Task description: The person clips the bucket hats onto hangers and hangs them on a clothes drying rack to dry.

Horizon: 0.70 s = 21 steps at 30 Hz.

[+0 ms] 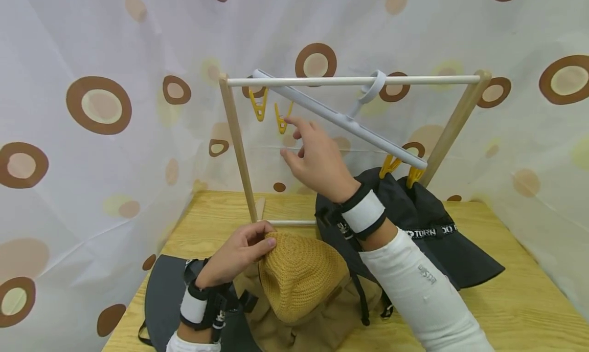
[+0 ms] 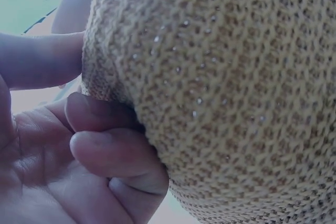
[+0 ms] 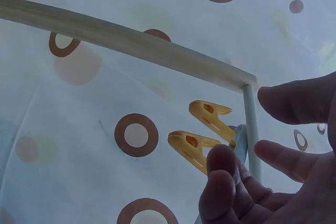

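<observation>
Hat (image 1: 306,275), one, crocheted, pinched by left hand (image 1: 239,252); right hand (image 1: 319,160) loosely spread, empty, near two yellow clips (image 1: 260,114).

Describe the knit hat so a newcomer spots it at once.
Start at the rack on the table. In front of its lower bar, the left hand pinches a mustard-yellow knit hat at its edge. Its knitted texture sets it apart from the smoother tan cloth and clipped black hat nearby.
</observation>
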Motion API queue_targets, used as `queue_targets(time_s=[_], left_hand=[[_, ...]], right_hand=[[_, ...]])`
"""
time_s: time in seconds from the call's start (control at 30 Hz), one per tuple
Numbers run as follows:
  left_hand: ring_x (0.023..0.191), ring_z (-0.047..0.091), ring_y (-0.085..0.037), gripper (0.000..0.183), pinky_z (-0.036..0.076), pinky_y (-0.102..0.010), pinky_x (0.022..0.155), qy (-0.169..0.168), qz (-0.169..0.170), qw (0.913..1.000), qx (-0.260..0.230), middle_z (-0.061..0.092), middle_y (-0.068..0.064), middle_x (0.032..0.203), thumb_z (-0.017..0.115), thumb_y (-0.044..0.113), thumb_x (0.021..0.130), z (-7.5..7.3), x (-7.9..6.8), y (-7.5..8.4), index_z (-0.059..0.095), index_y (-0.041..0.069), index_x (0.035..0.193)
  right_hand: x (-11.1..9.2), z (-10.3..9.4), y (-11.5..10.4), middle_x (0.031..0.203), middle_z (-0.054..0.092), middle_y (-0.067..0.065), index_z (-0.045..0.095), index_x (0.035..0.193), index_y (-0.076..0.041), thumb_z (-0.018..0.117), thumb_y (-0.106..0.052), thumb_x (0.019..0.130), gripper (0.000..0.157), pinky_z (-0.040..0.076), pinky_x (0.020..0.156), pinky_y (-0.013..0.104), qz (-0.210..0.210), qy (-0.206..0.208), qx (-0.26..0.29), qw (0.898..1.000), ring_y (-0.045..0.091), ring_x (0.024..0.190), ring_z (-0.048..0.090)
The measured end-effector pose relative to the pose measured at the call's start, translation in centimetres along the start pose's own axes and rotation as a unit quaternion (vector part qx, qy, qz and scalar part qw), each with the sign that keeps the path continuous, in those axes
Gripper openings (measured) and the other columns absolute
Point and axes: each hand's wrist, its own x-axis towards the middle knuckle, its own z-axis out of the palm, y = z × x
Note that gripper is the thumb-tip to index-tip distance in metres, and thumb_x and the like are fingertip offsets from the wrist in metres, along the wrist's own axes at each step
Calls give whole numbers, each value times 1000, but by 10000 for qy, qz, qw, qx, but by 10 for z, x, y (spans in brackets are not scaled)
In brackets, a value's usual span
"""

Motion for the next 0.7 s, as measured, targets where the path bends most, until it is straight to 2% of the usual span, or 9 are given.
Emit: queue_targets(time_s=[0.2,0.37,0.53,0.7], left_hand=[[61,39,-10,19,36,-31,56,-49,-63,10000,-14,43,0,75,51,15,104,-1,-2,-1,54,-3,100],[60,38,-11,19,37,-30,55,-60,-90,9999,-48,44,-1,76,51,16,104,1,-2,0,55,-3,101],[59,39,-21,19,39,-28,56,-176,41,9998,-10,46,-3,77,51,14,104,5,1,-2,57,-4,101],[63,44,-22,19,42,-28,60,-152,-45,9998,137,49,-4,81,52,17,104,9,4,-3,59,0,102]], right_hand=[[12,6,0,117,58,19,45,148,-9,61,-17,96,55,49,67,36,-50,212,-215,9995,25,79,57],[18,7,-2,114,57,18,42,150,-10,62,-18,96,59,48,66,36,47,102,-513,9986,26,86,55],[23,8,1,114,56,18,40,152,-9,61,-21,96,61,46,62,34,249,-86,-850,9960,25,76,54],[23,10,4,114,56,18,39,151,-7,61,-23,96,61,45,61,34,463,-240,-857,9950,26,74,54]])
